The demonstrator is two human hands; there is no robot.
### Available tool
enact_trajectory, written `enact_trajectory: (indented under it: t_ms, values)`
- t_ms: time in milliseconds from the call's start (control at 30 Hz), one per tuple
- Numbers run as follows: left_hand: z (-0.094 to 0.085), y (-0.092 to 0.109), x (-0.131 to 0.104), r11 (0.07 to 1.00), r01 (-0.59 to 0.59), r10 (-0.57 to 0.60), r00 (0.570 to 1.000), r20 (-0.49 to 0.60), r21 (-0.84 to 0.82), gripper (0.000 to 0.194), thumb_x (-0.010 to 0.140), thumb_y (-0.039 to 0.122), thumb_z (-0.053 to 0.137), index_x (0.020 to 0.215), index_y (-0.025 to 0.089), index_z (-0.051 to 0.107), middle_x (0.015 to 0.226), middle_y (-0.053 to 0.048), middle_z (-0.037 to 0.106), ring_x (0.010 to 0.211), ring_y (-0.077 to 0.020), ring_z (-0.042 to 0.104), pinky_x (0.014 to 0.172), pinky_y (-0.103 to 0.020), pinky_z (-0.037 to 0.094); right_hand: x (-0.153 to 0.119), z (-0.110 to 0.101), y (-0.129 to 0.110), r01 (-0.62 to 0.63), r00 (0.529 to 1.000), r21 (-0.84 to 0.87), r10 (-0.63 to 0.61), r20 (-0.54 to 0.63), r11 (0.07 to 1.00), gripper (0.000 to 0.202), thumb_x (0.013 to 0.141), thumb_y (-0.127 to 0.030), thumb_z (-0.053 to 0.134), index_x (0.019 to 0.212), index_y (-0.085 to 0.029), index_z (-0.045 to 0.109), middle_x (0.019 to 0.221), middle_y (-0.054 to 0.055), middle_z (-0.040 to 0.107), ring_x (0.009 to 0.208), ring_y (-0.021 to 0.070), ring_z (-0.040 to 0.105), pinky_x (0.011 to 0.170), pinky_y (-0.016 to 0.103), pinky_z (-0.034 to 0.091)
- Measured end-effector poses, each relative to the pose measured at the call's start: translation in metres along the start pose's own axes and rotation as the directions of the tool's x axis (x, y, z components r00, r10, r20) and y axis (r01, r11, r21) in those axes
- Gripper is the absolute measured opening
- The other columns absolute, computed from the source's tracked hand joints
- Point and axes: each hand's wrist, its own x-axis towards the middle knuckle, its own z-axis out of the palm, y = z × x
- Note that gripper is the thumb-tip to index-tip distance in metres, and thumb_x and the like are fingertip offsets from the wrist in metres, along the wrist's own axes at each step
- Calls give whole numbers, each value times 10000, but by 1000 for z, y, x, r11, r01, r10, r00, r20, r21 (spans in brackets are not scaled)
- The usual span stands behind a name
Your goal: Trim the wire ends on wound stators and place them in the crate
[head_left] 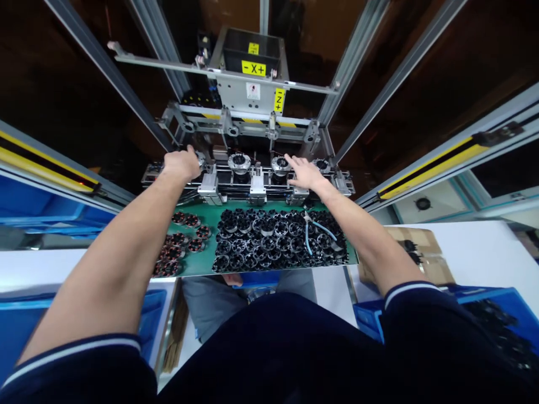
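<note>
My left hand [182,165] is at the leftmost station of the machine, its fingers curled downward beside a round part [201,161]. What those fingers grip, if anything, is hidden behind the hand. My right hand [305,171] has its fingers spread, with fingertips at the edge of a round motor stator [280,163] seated in a holder. To the left of that sits another stator [239,162] in its own holder. A further round part [322,164] lies beyond my right hand at the rightmost station.
In front, a green mat [199,261] bears rows of black ring parts [268,243] and copper-wound stators [173,247]. Blue-handled pliers [309,235] lie on the black parts. Metal posts and yellow-striped bars [433,167] flank the machine. A blue bin [516,303] stands right.
</note>
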Motion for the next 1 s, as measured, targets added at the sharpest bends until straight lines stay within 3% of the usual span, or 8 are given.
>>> enact_trajectory:
  t_ms: [100, 200, 367, 633, 700, 800, 900, 1000]
  values:
    - [13, 47, -10, 985, -38, 40, 999, -7, 167, 931, 1109, 350, 681, 1889, 12, 300, 1586, -407, 722, 1554, -544, 672, 1272, -767, 469, -30, -11, 45, -97, 988, 4, 97, -118, 995, 994, 1143, -379, 576, 1984, -147, 100, 1917, 216, 372, 1699, 434, 437, 1398, 617, 435]
    - [46, 87, -25, 936, -155, 114, 983, 145, 315, 989, 1126, 371, 603, 1936, 40, 142, 1495, -394, 781, 1445, -512, 765, 1197, -611, 551, -53, -1, 81, -263, 962, -13, 261, -87, 965, 1033, 1023, -269, 679, 1958, -151, 259, 1895, 289, 361, 1657, 538, 456, 1305, 710, 492]
    - [84, 100, -33, 924, -139, 76, 980, 186, 355, 1041, 1110, 326, 556, 1916, -43, 11, 1337, -420, 825, 1274, -494, 850, 1068, -542, 617, -54, 36, 103, -303, 953, -59, 302, -25, 951, 1100, 962, -196, 740, 1962, -295, 293, 1931, 271, 315, 1674, 519, 469, 1317, 697, 480]
    - [54, 100, -32, 902, -204, 105, 958, 265, 380, 1111, 1035, 230, 685, 1940, 22, 74, 1526, -400, 770, 1426, -469, 783, 1215, -551, 558, -50, 26, 102, -302, 953, -20, 301, -27, 953, 1047, 966, -242, 731, 1942, -217, 352, 1885, 320, 378, 1696, 568, 449, 1339, 757, 411]
    - [37, 85, -51, 911, -221, 144, 962, 234, 349, 1055, 1091, 309, 656, 1957, 95, 93, 1562, -332, 782, 1465, -454, 763, 1239, -542, 542, -71, 22, 105, -243, 968, 18, 243, -55, 970, 1067, 985, -332, 711, 1954, -168, 294, 1906, 286, 364, 1733, 540, 406, 1382, 734, 385]
    - [22, 33, -113, 967, -190, 193, 981, 0, 167, 994, 1140, 418, 615, 1964, 176, 115, 1505, -176, 846, 1398, -367, 789, 1204, -455, 563, -134, 45, 112, -132, 946, 170, 176, -271, 976, 988, 1077, -447, 498, 1939, -41, 237, 1913, 263, 361, 1791, 410, 370, 1470, 625, 336]
    - [35, -33, -198, 993, -86, 100, 973, -207, 75, 749, 1174, 438, 555, 1862, 173, 423, 1504, -145, 834, 1416, -323, 745, 1256, -421, 525, -218, 107, 116, -224, 834, 419, 395, -384, 880, 911, 1119, -574, 318, 1918, -138, 359, 1808, 231, 522, 1720, 333, 504, 1455, 493, 418]
    - [71, -80, -269, 983, 0, 19, 994, -106, 184, 614, 1105, 463, 678, 1641, 165, 714, 1644, -213, 722, 1546, -400, 621, 1319, -502, 486, -286, 176, 113, -337, 815, 519, 520, -257, 786, 981, 1067, -640, 326, 1903, -131, 397, 1677, 296, 606, 1643, 422, 580, 1423, 559, 463]
